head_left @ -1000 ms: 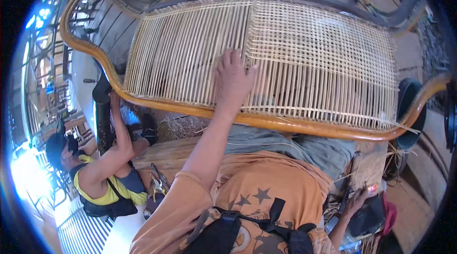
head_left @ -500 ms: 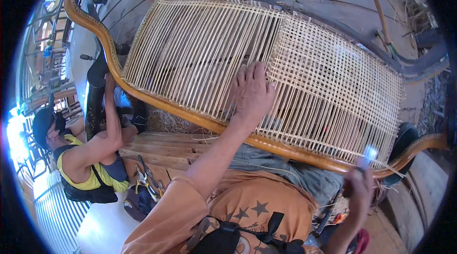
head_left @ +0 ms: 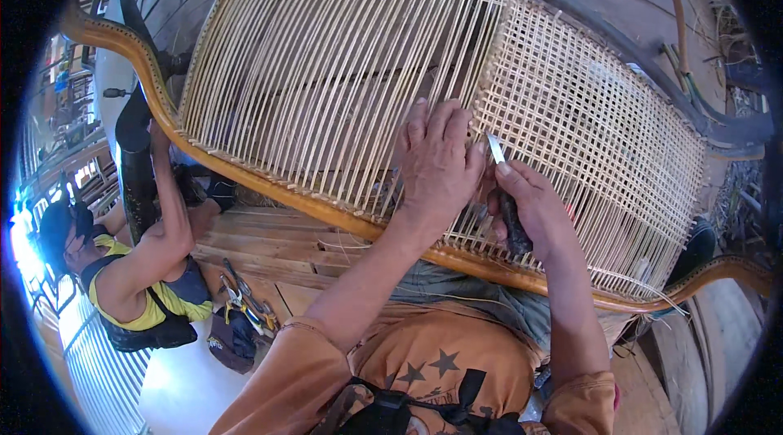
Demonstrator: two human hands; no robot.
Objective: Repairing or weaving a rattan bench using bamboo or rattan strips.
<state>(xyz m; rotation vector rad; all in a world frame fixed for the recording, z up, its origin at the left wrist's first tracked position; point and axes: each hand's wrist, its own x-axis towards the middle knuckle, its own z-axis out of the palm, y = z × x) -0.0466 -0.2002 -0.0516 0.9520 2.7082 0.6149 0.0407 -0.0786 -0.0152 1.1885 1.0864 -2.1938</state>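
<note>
A wood-framed panel strung with pale cane strands [head_left: 302,84] lies across my lap. Its right part is a woven cane mesh [head_left: 599,100], with loose parallel strands along its near side. My left hand [head_left: 436,162] rests on the strands by the middle bar, fingers curled down and thumb bent in; what its fingertips grip is hidden. Close beside it, my right hand [head_left: 534,202] is closed round the dark handle of a knife [head_left: 515,227]. The bright knife blade points up and away, its tip near the mesh's left edge by my left thumb.
At the left a person in a yellow top [head_left: 151,280] works at a dark curved wooden piece [head_left: 134,141]. Several hand tools, with pliers [head_left: 249,304] among them, lie on wooden boards [head_left: 253,239]. The glossy curved frame rail [head_left: 285,198] runs along the panel's near side.
My right hand has brought the knife from the panel's lower right corner up and left, beside my left hand. The left hand keeps its place on the strands. The view has shifted slightly.
</note>
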